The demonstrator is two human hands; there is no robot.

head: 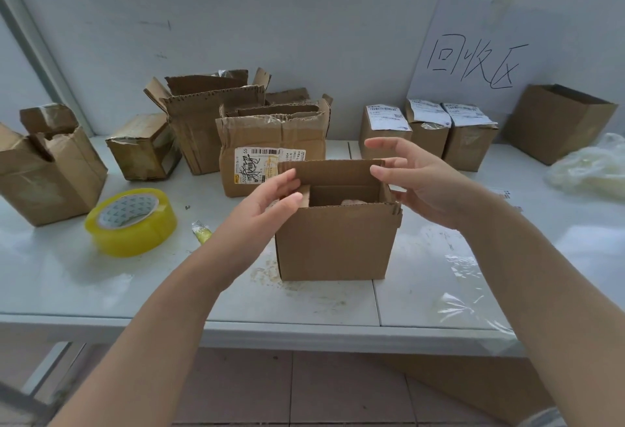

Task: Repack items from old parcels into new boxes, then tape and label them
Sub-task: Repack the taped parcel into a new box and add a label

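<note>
The left hand (270, 198) sits at the left top edge of the box (334, 240), fingers loosely bent and thumb tip against the small side flap. It seems to press the flap rather than pinch it, though the contact is hard to read. The right hand (419, 183) mirrors it on the right side, with fingers straight and spread. One fingertip is at the corner of the upright far flap (331, 172), and the hand holds nothing. Placed one on each side like this, the hands look set to fold the flaps in evenly while keeping the box square.

The box stands upright near the front of the table (101, 277), top open, near and far flaps up. A pale item (351, 202) lies inside and is mostly hidden, so packing looks done and closing is probably the step in hand.

The tape (130, 220) lies flat just left of the box, within easy reach for sealing. Behind it stand torn old parcels (270, 142), some with cut tops. Three labelled boxes (429, 128) stand in a row to the right, probably finished ones set aside. Above them a handwritten sign (473, 64) leans on the wall, with an open carton (558, 118) and crumpled plastic (588, 169) farther right.
</note>
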